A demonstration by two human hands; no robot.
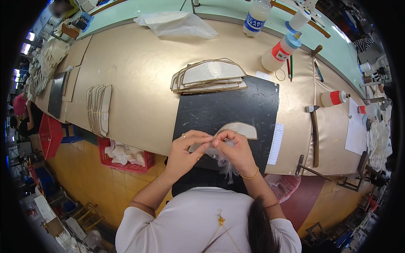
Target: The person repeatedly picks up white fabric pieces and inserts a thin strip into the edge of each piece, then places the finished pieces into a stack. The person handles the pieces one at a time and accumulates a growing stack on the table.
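Over the black mat (202,111), my left hand (187,152) and my right hand (236,154) meet with fingertips pinched together. Between them is the brown edge of a pale half-moon panel (242,128), whose far part shows beyond my right hand. Crumpled strips of clear film (225,162) hang below the fingers of my right hand; what joins them to the panel is hidden. A stack of similar half-moon panels (211,71) with brown edges lies at the far edge of the mat.
Leftward stands a tied bundle of panels (99,109). Below the table edge is a red crate (126,164) of white pieces. Rightward lie a hammer (314,135), a printed paper slip (275,143) and a glue bottle (280,52). A plastic sheet (177,23) lies at the back.
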